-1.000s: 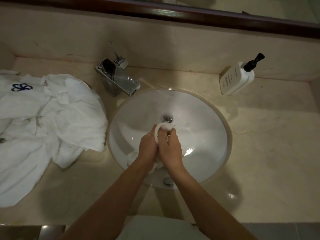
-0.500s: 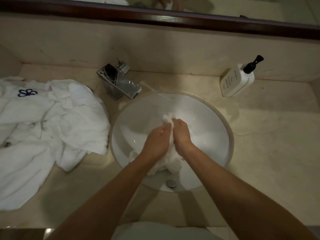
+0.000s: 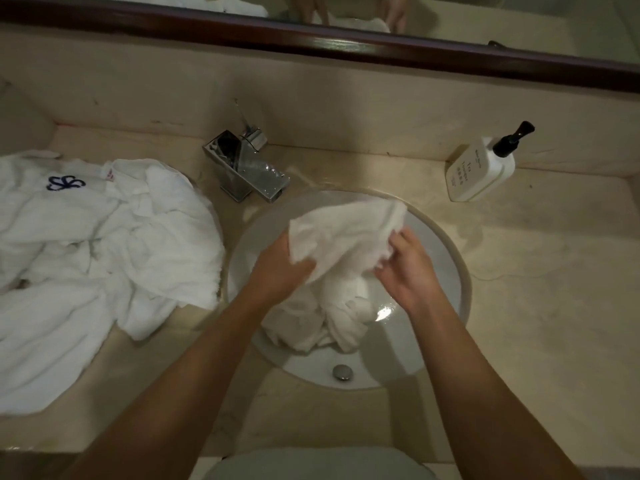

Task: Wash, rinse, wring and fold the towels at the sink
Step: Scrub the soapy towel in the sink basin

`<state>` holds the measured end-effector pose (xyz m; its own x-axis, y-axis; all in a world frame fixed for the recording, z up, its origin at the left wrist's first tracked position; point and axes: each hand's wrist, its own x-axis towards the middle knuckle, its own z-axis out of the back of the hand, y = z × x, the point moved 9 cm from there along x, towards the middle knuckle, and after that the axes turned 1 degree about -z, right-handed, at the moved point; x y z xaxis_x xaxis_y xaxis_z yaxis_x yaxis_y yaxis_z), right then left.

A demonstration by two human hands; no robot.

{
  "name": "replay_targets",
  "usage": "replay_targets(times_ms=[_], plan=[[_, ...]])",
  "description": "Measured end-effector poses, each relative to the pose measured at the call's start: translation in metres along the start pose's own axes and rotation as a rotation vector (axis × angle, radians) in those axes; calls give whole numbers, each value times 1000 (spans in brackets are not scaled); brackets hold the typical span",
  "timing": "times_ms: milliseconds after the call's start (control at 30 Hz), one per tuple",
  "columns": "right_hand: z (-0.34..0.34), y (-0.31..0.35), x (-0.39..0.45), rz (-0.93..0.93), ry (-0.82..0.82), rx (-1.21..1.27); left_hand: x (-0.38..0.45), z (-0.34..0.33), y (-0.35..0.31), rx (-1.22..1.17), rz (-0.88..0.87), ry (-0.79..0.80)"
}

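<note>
A wet white towel hangs over the round white sink, its upper part spread between my hands and its lower part bunched in the bowl. My left hand grips the towel's left edge. My right hand pinches its right side, fingers curled into the cloth. A chrome tap stands at the sink's back left; no water can be seen running.
A heap of white towels, one with a blue emblem, covers the counter on the left. A white pump bottle stands at the back right. A dark-framed mirror runs along the wall. The overflow cap sits at the sink's near wall.
My hands have drawn apart and lifted, and the towel that was twisted tight between them is now opened out above the bowl.
</note>
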<state>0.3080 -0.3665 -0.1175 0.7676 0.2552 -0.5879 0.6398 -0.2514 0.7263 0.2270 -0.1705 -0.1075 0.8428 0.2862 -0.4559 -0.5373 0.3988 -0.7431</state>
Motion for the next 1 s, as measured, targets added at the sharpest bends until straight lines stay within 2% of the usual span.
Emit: replay_targets(times_ms=[67,100,167,233,333,400,500,567,600,700,767,833,900,967,1000], plan=[[25,-12,-18,-46,17,-206,-2,-10,20,428,-51,128],[33,-25,-28,-84,46,-381,-4,-13,29,515,-76,145],[47,-45,-46,-137,113,-708,-6,-11,40,461,-80,86],[60,-52,-54,-169,97,-809,-4,-3,52,288,12,-30],[65,-57,-55,-245,53,-481,-9,-3,82,-120,331,-160],[63,-54,-58,-220,-28,-377,-16,-18,93,-346,513,-134],[64,-42,-64,27,-190,-835,-28,-45,92,-697,713,-34],[63,-41,-66,108,-270,-1079,-28,-53,89,-874,728,-8],[66,-48,-63,52,-261,-1140,-27,-54,88,-957,724,-1],[79,-88,-56,-347,-71,-1213,-26,-56,92,-1266,779,-33],[79,-94,-52,-413,30,-1262,-24,-59,92,-1216,802,-39],[76,-86,-47,-362,44,-1191,-23,-63,92,-1070,823,-8],[82,-66,-40,-267,-53,-982,-28,-73,84,-1040,849,102],[92,-43,-37,-181,-146,-614,-35,-77,77,-1026,828,192],[95,-35,-37,-153,-139,-405,-39,-79,75,-1022,809,229]])
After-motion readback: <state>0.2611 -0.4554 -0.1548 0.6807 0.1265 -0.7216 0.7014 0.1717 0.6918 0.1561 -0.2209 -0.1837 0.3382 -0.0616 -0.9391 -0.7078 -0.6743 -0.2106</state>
